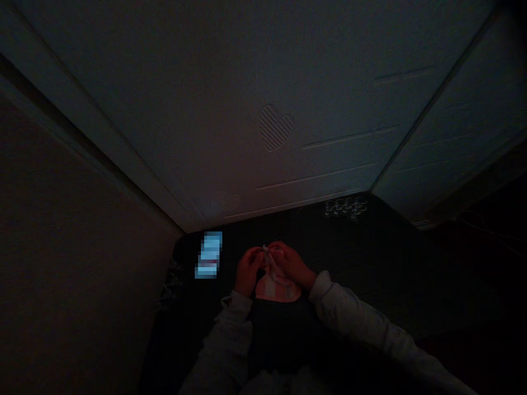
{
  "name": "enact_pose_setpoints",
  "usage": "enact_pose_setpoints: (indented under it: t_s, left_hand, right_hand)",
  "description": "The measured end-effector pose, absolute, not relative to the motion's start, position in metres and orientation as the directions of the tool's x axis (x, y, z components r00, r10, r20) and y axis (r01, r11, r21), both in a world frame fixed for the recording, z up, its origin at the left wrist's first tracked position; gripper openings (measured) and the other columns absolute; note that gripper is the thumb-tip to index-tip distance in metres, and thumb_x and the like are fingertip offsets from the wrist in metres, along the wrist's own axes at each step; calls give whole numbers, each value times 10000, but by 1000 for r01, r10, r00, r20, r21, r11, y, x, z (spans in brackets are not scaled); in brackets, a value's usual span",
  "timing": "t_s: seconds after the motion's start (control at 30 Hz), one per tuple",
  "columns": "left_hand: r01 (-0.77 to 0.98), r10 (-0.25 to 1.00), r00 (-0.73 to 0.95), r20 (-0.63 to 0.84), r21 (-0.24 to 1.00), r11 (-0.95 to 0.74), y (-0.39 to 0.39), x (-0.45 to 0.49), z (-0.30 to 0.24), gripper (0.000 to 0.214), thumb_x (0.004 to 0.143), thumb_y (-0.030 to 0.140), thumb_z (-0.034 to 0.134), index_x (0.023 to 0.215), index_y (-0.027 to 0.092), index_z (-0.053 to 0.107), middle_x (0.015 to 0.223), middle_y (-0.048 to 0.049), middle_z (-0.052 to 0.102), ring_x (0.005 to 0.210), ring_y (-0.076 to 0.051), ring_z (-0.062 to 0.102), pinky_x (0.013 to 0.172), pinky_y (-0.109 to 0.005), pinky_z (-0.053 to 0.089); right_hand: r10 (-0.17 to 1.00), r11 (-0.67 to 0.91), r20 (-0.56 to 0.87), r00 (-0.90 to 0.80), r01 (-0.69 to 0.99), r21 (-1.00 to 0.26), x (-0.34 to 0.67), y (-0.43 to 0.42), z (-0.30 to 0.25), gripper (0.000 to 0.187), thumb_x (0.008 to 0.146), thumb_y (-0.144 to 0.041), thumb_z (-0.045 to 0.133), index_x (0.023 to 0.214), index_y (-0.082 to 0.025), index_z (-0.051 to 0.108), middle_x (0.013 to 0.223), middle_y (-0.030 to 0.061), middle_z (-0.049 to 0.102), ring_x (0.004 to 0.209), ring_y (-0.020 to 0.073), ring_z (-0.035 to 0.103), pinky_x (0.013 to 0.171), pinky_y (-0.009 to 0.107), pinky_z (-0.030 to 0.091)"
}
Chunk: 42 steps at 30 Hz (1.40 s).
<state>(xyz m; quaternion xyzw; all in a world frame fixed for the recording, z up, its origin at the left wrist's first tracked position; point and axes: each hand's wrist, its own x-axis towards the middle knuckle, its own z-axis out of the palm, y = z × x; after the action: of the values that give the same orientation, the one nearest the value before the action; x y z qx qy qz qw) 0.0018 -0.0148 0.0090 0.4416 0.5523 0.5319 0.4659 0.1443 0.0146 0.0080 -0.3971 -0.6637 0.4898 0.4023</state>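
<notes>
The scene is very dark. My left hand [248, 270] and my right hand [291, 264] meet low in the middle, both closed on the top of a small pale pinkish piece of cloth or pouch [276, 285]. A thin whitish strip or cord [269, 255] runs between the fingers. The cloth hangs down over a dark surface [370, 263]. Both arms wear light long sleeves.
A lit phone screen [209, 255] lies on the dark surface just left of my left hand. Several small clear round objects [345, 207] sit at the far edge by a pale panel with embossed hearts [275, 127]. A wall [74, 263] stands on the left.
</notes>
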Motion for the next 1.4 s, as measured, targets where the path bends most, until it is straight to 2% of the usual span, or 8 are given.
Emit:
enact_pose_setpoints:
  t_s: [0.3, 0.5, 0.63, 0.83, 1.1, 1.4]
  left_hand:
    - [-68, 979, -187, -87, 995, 76, -15, 1, 10, 268, 686, 319, 574, 906, 166, 575, 862, -33, 618, 778, -140, 563, 699, -251, 428]
    - [-92, 969, -226, -104, 992, 86, -14, 0, 8, 294, 688, 329, 569, 925, 155, 568, 839, -33, 611, 729, -129, 554, 669, -248, 427]
    - [-71, 969, -234, -83, 995, 68, -13, -1, 7, 295, 687, 334, 566, 919, 150, 568, 861, -44, 611, 771, -143, 559, 702, -261, 427]
    - [-14, 981, -186, -59, 998, 57, -14, 1, 8, 285, 689, 333, 560, 914, 157, 562, 850, -44, 616, 784, -158, 570, 701, -270, 435]
    - [-6, 983, -172, -66, 998, 66, -15, 3, 9, 290, 688, 338, 559, 913, 155, 566, 861, -53, 621, 776, -160, 575, 658, -261, 444]
    - [-69, 976, -196, -91, 995, 78, -15, 3, 8, 301, 670, 328, 581, 911, 148, 569, 857, -59, 622, 771, -161, 576, 666, -270, 447]
  right_hand:
    - [942, 154, 121, -312, 85, -984, 144, 17, 2, 258, 825, -354, 359, 877, -177, 539, 788, 11, 554, 707, 123, 505, 644, 235, 403]
    - [939, 155, 119, -321, 89, -984, 145, 17, 4, 209, 771, -310, 450, 905, -172, 533, 816, 13, 562, 733, 127, 513, 651, 237, 408]
    - [937, 172, 122, -327, 131, -976, 145, 17, 6, 225, 717, -274, 521, 920, -180, 531, 849, 15, 573, 756, 136, 526, 675, 253, 413]
    - [937, 175, 123, -326, 134, -975, 143, 17, 6, 239, 697, -281, 553, 914, -181, 534, 853, 12, 574, 766, 139, 533, 688, 258, 415]
    - [934, 177, 124, -336, 129, -976, 144, 16, 6, 218, 796, -330, 425, 904, -176, 536, 807, 13, 568, 721, 123, 519, 642, 233, 404]
    - [942, 170, 124, -312, 125, -978, 145, 16, 9, 258, 827, -355, 354, 846, -175, 538, 774, 10, 548, 700, 121, 497, 643, 233, 396]
